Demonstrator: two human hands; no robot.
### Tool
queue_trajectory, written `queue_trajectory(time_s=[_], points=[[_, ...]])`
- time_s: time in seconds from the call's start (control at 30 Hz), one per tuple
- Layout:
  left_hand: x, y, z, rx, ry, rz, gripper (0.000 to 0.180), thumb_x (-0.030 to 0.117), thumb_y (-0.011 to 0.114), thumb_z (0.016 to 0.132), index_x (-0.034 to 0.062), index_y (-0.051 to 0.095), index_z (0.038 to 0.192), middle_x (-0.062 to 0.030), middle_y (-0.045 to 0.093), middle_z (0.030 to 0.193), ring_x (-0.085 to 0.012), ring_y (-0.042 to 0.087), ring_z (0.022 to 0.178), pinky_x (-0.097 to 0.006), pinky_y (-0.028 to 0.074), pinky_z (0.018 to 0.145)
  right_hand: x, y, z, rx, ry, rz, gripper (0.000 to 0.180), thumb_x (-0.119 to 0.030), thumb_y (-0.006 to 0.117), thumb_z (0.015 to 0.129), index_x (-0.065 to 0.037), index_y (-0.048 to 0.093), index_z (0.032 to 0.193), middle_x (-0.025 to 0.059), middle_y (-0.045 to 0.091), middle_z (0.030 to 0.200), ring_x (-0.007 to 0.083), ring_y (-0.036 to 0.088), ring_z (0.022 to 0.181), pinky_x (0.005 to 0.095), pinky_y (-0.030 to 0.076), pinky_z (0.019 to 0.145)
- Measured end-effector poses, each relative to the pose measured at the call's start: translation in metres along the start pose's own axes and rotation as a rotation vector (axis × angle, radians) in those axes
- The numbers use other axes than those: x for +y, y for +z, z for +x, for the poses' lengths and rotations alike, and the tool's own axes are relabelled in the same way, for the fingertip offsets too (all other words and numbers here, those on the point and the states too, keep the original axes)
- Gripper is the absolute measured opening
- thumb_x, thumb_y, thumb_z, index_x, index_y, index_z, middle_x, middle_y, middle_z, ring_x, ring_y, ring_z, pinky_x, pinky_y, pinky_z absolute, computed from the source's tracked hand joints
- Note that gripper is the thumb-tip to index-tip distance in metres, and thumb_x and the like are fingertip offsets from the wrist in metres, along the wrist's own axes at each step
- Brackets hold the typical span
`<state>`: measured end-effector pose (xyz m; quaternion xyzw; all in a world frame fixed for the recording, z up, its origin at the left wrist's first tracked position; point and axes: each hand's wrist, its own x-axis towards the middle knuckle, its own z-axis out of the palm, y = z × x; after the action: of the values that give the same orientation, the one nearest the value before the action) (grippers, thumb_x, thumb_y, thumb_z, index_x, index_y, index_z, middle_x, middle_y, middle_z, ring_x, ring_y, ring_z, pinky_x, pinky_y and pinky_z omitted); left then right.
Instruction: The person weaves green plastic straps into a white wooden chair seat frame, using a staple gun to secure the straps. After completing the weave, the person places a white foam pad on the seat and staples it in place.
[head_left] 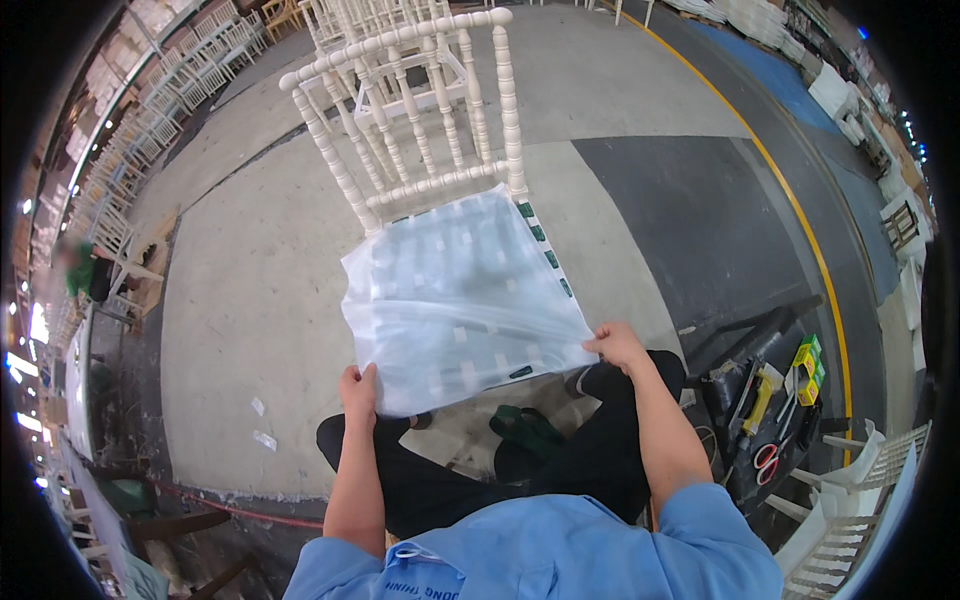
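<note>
A cream chair (440,184) with turned spindles stands before me, its back on the far side. Over its seat lies a thin, pale bluish-white sheet (450,270), creased toward the near right. Through it, pale patches and darker bands show faintly. Dark green strips (544,250) line the seat's right edge, uncovered by the sheet. My left hand (359,388) pinches the sheet's near left corner. At the near right corner my right hand (615,345) grips the sheet between thumb and fingers. Both hands are closed, just above my knees.
To my right, a dark stand (745,390) carries red-handled scissors (767,462), a yellow-handled tool (758,408) and a yellow-green box (809,368). White chairs stand at the lower right (865,500) and in rows at far left (190,75). A person in green (85,270) is at left.
</note>
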<state>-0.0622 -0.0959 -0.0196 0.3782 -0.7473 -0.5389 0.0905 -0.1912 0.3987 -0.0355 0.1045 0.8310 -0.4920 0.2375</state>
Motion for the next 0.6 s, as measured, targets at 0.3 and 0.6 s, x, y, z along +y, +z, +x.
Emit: queue_trajectory(time_s=[0.3, 0.6], points=[[-0.007, -0.008, -0.021, -0.087, -0.024, 0.142, 0.026, 0.014, 0.070, 0.093, -0.0038, 0.067, 0.111, -0.0192, 0.074, 0.098, -0.0267, 0.072, 0.090, -0.039, 0.055, 0.079, -0.001, -0.008, -0.021, -0.143, 0.047, -0.380, 0.029, -0.023, 0.092, 0.075, -0.002, 0.072, 0.078, 0.0095, 0.072, 0.069, 0.0203, 0.069, 0.060, 0.0373, 0.054, 0.061], [0.023, -0.022, -0.032, -0.298, -0.014, 1.059, 0.047, 0.020, 0.062, 0.094, 0.0005, 0.055, 0.136, -0.0302, 0.071, 0.122, -0.0472, 0.068, 0.117, -0.055, 0.052, 0.102, -0.010, -0.013, -0.036, -0.355, -0.040, -0.772, 0.037, -0.032, 0.094, 0.074, -0.001, 0.076, 0.083, 0.0118, 0.075, 0.076, 0.0208, 0.071, 0.066, 0.0372, 0.055, 0.063]])
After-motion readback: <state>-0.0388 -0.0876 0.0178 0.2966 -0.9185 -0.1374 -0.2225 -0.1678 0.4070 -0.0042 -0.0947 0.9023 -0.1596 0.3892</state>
